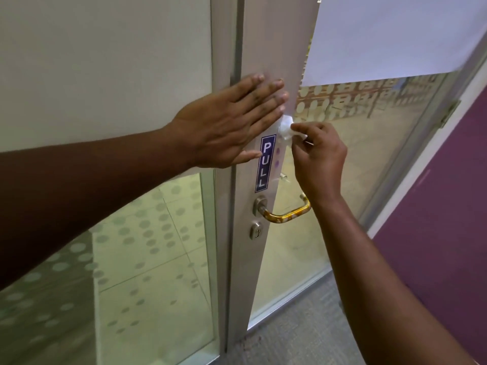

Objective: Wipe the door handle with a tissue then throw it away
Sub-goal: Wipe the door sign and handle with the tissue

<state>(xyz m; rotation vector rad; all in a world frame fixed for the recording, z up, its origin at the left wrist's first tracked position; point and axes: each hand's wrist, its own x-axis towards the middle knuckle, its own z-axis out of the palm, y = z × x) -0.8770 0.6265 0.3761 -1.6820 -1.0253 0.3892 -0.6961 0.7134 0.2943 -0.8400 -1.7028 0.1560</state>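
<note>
My left hand [232,119] lies flat with fingers spread against the grey door frame [261,48], above the blue PULL sticker [265,164]. My right hand [319,159] pinches a small crumpled white tissue [287,127] and presses it on the frame edge beside the left fingertips. The brass-coloured door handle [284,214] curves out from a round silver base lower down, under my right wrist; its far end is hidden behind the wrist. Neither hand touches the handle.
A silver keyhole [256,230] sits under the handle base. Frosted dotted glass panels [147,246] flank the frame. A white paper sheet [395,35] covers the upper right glass. Purple wall [448,206] at right, grey carpet [303,333] below.
</note>
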